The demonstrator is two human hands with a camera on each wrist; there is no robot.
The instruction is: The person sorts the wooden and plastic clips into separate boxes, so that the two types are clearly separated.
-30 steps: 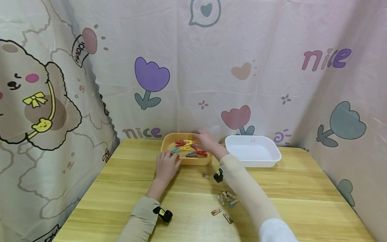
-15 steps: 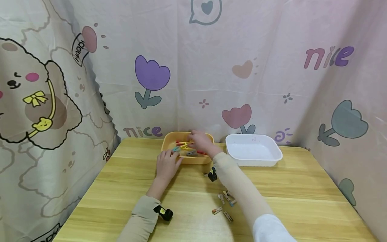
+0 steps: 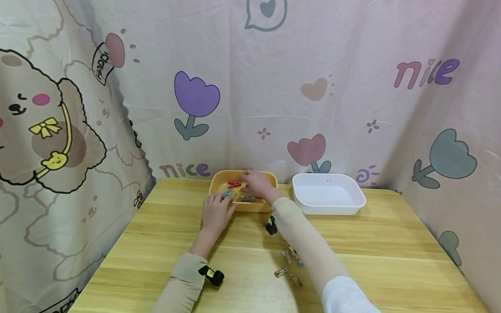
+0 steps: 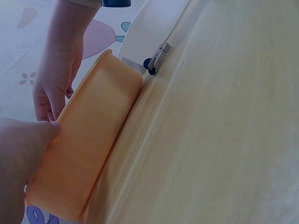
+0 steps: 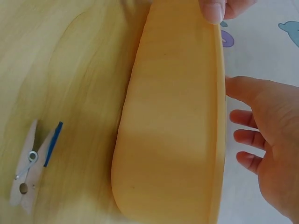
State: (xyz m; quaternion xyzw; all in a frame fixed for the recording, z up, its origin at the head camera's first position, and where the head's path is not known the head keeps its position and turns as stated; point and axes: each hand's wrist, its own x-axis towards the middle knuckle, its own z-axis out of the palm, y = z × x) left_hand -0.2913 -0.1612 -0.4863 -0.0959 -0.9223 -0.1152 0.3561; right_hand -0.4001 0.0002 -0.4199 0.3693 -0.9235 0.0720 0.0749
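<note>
The right grip (image 3: 258,184) reaches into the orange tray (image 3: 252,208), a little more to the left than one second ago, with fingers loosely bent; I cannot tell if it holds any of the coloured clothespins (image 3: 235,184) lying beside it there. The left grip (image 3: 215,215) pinches the tray's near rim. Wooden clothespins (image 3: 295,279) lie on the bench (image 3: 164,243), and the curtain (image 3: 266,87) behind reads "nice".
</note>
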